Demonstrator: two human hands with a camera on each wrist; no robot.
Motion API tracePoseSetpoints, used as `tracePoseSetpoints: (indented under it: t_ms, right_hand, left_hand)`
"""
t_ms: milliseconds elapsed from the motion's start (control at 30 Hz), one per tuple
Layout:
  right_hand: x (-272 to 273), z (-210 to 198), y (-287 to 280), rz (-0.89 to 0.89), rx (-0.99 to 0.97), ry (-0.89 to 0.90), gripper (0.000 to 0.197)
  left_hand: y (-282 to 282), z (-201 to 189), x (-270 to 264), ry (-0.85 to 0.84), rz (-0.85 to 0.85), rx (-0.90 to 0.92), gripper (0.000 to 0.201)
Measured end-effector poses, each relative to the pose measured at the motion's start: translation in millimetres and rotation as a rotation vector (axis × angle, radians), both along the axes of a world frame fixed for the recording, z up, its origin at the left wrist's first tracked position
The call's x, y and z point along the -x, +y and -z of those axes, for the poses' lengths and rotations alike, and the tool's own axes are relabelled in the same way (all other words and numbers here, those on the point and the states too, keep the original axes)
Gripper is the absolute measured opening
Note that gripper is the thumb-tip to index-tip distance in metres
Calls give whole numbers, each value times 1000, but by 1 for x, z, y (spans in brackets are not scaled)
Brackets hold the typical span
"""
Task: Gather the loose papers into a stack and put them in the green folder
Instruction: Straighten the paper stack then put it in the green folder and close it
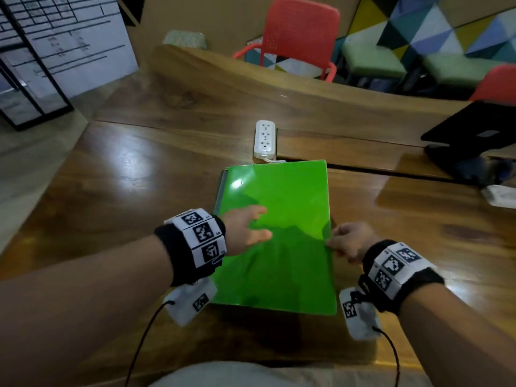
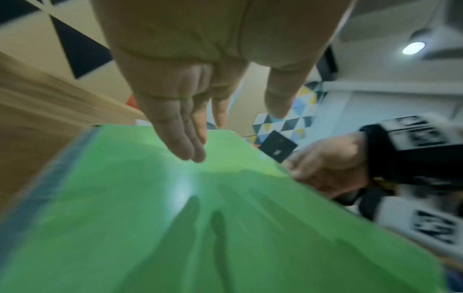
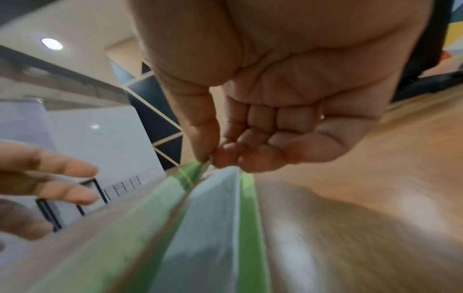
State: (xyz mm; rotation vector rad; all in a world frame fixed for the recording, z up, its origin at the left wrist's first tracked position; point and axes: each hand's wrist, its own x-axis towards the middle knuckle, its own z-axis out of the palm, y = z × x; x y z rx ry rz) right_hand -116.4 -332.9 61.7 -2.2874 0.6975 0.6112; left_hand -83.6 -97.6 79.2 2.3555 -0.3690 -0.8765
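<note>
The green folder [image 1: 279, 236] lies on the wooden table [image 1: 125, 177] in front of me, its cover down over the papers. My left hand [image 1: 248, 226] hovers flat over the cover with straight fingers [image 2: 185, 138]. My right hand [image 1: 349, 241] pinches the cover's right edge between thumb and forefinger [image 3: 208, 158], lifting it a little. In the right wrist view the white paper stack [image 3: 210, 218] shows between the green cover [image 3: 160, 208] and the green back [image 3: 248, 208]. In the left wrist view the folder [image 2: 175, 218] fills the lower frame.
A white power strip [image 1: 264, 138] lies just beyond the folder. A black laptop [image 1: 474, 135] sits at the right, with a white object [image 1: 499, 195] near it. Red chairs [image 1: 298, 37] stand behind the table. A whiteboard [image 1: 55, 46] is at the far left.
</note>
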Motion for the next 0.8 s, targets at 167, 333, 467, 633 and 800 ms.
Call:
tracePoseSetpoints:
  t_ms: [167, 333, 467, 633, 800]
  right_hand:
    - [7, 39, -3, 66, 4, 39, 26]
    - [-1, 49, 5, 137, 104, 101, 7]
    - [-4, 56, 9, 237, 73, 147, 25]
    - [6, 61, 12, 102, 149, 200, 35]
    - [-59, 63, -41, 313, 56, -17, 35]
  left_hand:
    - [25, 37, -22, -13, -182, -377, 60]
    - [17, 57, -12, 71, -205, -550, 43]
    - [14, 64, -9, 44, -243, -546, 39]
    - [20, 77, -7, 116, -321, -444, 38]
    - [-26, 66, -74, 96, -390, -185, 36]
